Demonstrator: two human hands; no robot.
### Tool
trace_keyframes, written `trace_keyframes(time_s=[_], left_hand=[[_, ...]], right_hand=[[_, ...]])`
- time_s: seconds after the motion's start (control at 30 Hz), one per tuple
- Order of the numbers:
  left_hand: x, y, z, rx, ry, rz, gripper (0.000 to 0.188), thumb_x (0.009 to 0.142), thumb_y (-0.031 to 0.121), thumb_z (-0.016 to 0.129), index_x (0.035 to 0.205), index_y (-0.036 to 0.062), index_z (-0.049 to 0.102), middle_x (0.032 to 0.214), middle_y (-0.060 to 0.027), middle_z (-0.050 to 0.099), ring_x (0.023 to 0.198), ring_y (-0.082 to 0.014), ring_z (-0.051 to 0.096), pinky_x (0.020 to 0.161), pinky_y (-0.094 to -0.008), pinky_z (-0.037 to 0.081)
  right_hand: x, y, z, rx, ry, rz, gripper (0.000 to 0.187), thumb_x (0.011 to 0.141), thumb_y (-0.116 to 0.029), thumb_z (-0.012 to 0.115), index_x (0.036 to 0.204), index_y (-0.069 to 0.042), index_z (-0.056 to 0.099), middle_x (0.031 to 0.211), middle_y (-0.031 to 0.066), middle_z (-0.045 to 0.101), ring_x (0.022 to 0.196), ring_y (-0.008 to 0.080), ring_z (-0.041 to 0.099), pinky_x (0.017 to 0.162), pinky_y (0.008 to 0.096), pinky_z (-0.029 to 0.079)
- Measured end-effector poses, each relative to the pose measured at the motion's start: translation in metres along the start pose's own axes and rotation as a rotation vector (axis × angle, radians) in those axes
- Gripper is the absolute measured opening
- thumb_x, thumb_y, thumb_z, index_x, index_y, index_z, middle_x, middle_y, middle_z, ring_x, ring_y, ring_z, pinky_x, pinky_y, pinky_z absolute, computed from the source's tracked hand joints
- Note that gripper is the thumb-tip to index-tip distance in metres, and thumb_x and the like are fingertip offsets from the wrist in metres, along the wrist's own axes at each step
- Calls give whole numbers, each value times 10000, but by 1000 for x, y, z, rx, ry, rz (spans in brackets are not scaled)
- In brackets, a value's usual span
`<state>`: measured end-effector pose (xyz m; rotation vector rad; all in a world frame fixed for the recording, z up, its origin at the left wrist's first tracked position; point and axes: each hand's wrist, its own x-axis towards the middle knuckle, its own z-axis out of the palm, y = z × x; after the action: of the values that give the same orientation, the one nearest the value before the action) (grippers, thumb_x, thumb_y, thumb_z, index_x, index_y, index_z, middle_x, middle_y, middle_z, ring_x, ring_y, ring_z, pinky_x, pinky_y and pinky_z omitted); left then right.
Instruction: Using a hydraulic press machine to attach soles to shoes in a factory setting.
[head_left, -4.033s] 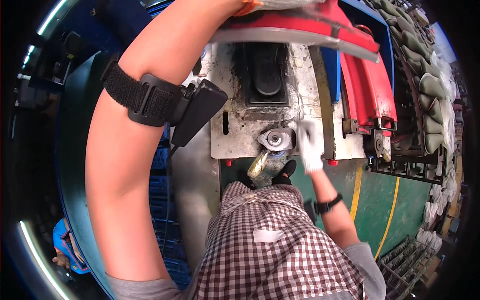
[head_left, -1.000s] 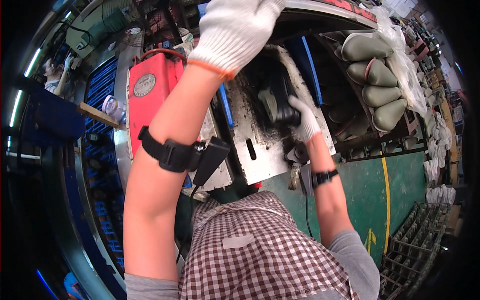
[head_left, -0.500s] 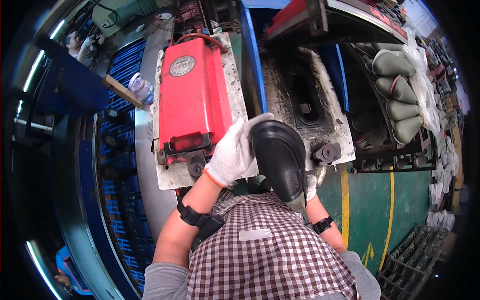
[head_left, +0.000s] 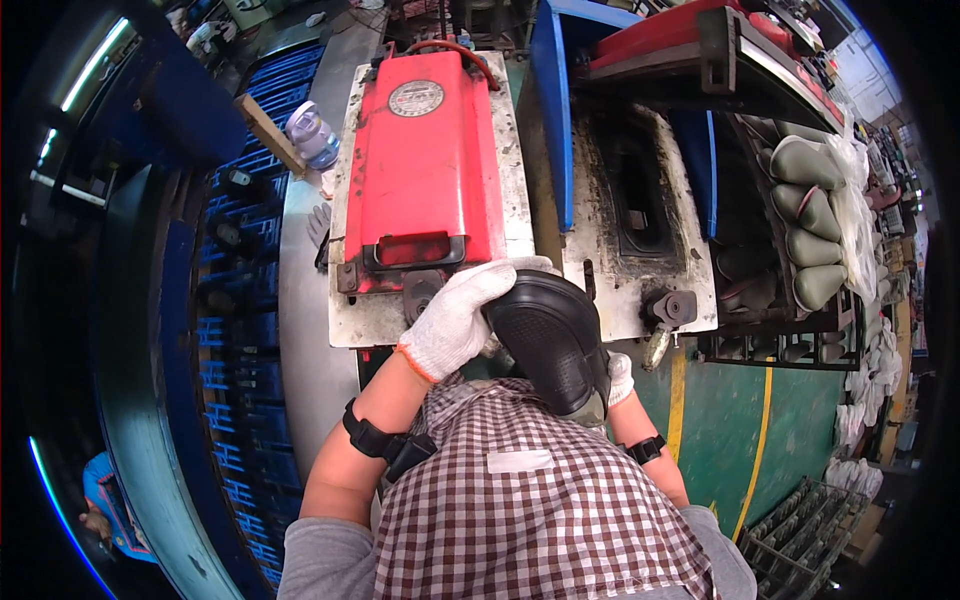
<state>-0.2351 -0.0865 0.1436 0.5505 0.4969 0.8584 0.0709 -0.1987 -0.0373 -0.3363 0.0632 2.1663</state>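
A black shoe (head_left: 545, 345) is held tilted in front of my apron, its oval, finely textured underside turned up toward me. My left hand (head_left: 458, 312), in a white knit glove, is closed round the upper end, its fingers reaching over the top edge. At the lower right end is my gloved right hand (head_left: 620, 378), closed on the shoe; its fingers are mostly hidden behind it. A bit of grey-green (head_left: 592, 410) shows at the shoe's lower tip, perhaps a last inside.
Ahead stands a red machine cover (head_left: 425, 170) with a dark handle. Beside it an opened station (head_left: 640, 215) has a dark, shoe-shaped hollow under a raised red lid (head_left: 660, 50). Grey-green lasts (head_left: 815, 245) fill a rack at right. A blue-slatted conveyor (head_left: 240, 340) runs along the left.
My view has shifted, so the machines sit further right and higher. The shoe has tilted more to the left at its top and come closer to my apron, with both hands still on it.
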Motion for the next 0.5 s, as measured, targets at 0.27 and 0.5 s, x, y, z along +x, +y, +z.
trace_keyframes(time_s=[0.27, 0.5], left_hand=[[-15, 5, -28, 46, 193, 25, 413, 922, 122, 580, 1273, -94, 617, 1154, -196, 726, 1018, -226, 733, 930, -344, 595], [-19, -2, -42, 101, 392, 77, 330, 943, 145, 539, 1186, -38, 666, 1065, -140, 737, 926, -205, 720, 858, -336, 596]], right_hand=[[3, 10, 76, -232, 122, 79, 1011, 652, -65, 708, 1580, 60, 327, 1473, 240, 563, 1282, 353, 619, 1106, 446, 504], [4, 13, 89, -265, 159, 96, 955, 688, -113, 674, 1569, 61, 349, 1388, 211, 616, 1149, 313, 676, 971, 411, 570]])
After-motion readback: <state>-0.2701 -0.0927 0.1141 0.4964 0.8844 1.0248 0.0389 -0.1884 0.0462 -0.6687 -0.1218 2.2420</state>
